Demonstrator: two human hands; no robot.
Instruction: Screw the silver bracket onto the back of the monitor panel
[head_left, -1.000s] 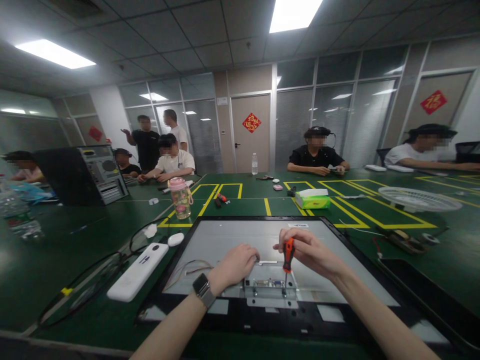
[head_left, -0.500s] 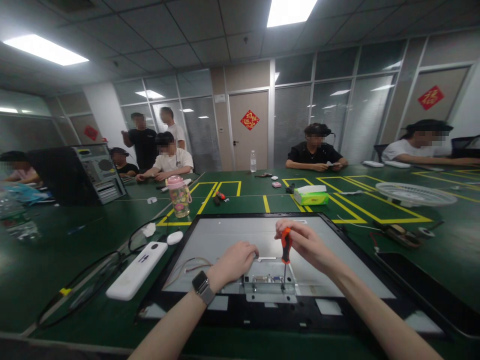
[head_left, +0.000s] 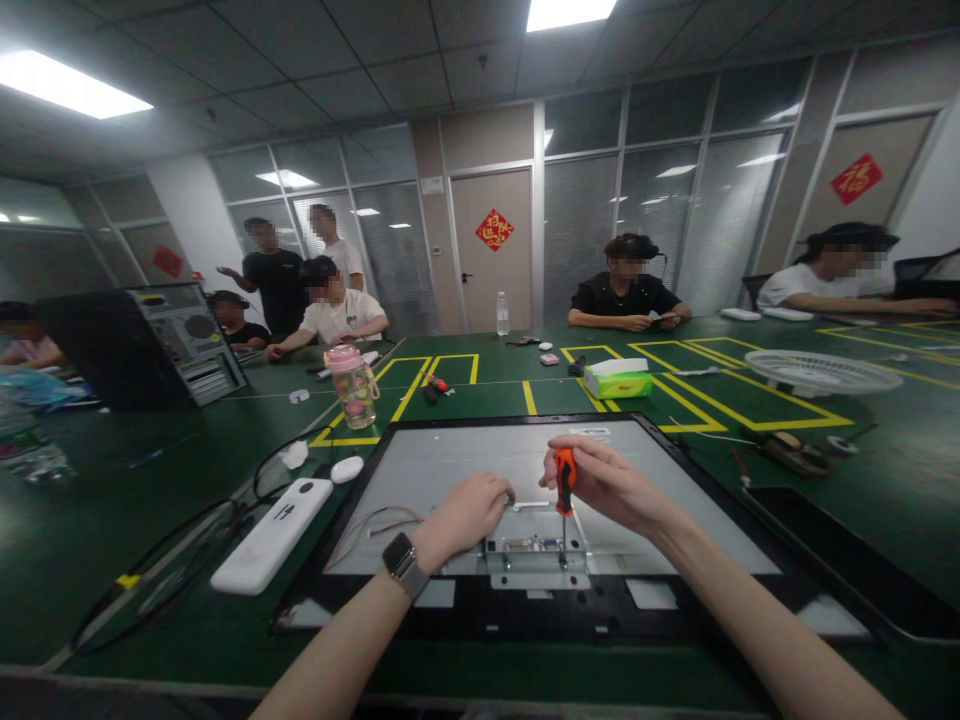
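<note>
An open display panel [head_left: 435, 455] with a black frame lies flat, its silvery back facing up. Near its front edge is a metal bracket [head_left: 536, 580] with a row of video ports. My right hand [head_left: 611, 485] is closed around an orange and black screwdriver [head_left: 565, 485]. The screwdriver stands nearly upright, its tip down at the right end of the port row. My left hand [head_left: 465, 515], with a watch [head_left: 403, 562] on the wrist, is closed at the bracket's upper left edge; its fingertips are partly hidden. Thin wires [head_left: 375, 527] lie left of that hand.
A white power bank [head_left: 274, 535] and black cables [head_left: 161, 560] lie left of the panel. Beyond stand a pink-lidded bottle [head_left: 352, 388], a tissue pack [head_left: 617, 378] and a computer tower [head_left: 142, 345]. A dark flat panel [head_left: 840, 550] lies at right. Several people sit across the table.
The view has shifted slightly. My right hand and the screwdriver have turned a little, with the tip still at the same end of the bracket. The left hand keeps its place.
</note>
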